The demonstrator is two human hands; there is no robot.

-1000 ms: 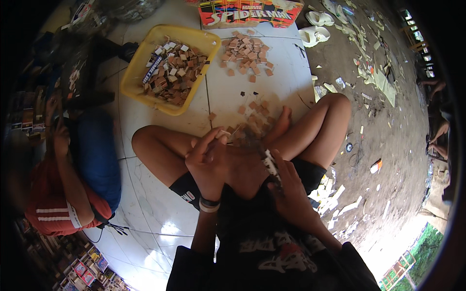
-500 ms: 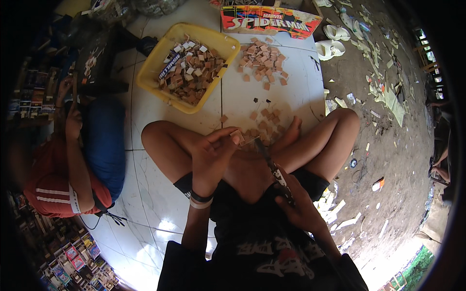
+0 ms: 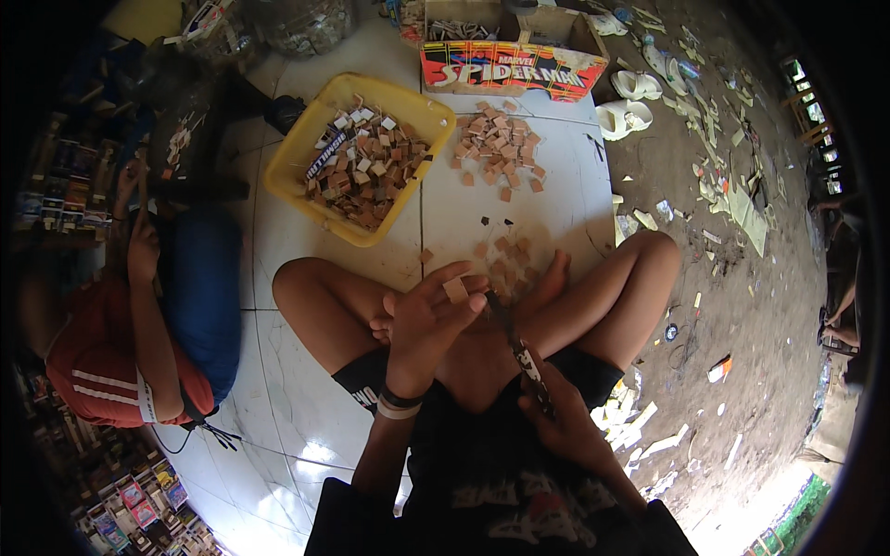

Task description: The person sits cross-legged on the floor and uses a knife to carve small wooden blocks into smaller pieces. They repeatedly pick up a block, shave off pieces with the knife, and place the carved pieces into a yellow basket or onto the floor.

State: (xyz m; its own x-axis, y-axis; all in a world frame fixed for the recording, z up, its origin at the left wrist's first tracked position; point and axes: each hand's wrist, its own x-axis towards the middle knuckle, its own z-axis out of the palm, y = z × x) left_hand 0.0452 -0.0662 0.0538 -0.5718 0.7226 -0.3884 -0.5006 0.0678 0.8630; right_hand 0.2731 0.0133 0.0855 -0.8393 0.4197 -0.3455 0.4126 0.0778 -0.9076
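My left hand (image 3: pixel 419 335) pinches a small square brown piece (image 3: pixel 455 290) between thumb and fingers, its flat face turned up. In my right hand (image 3: pixel 562 410) is a knife (image 3: pixel 502 320) with a black-and-white patterned handle. Its dark blade points away from me, and the tip is close to my left thumb; whether they touch I cannot tell. Beyond my hands, a loose group of similar brown squares (image 3: pixel 509 264) lies on the tiles between my crossed legs. Farther off is a larger heap of squares (image 3: pixel 498 146).
A yellow basin (image 3: pixel 281 165) full of brown and white squares stands at the far left. Behind the heap is a printed cardboard box (image 3: pixel 514 69). A person in a red shirt (image 3: pixel 120 347) sits at my left. White clogs (image 3: pixel 625 119) and scraps lie on the ground to the right.
My left hand has turned, so the square's face now shows more fully. A thin sliver by the blade tip is no longer visible. The whole view has shifted slightly.
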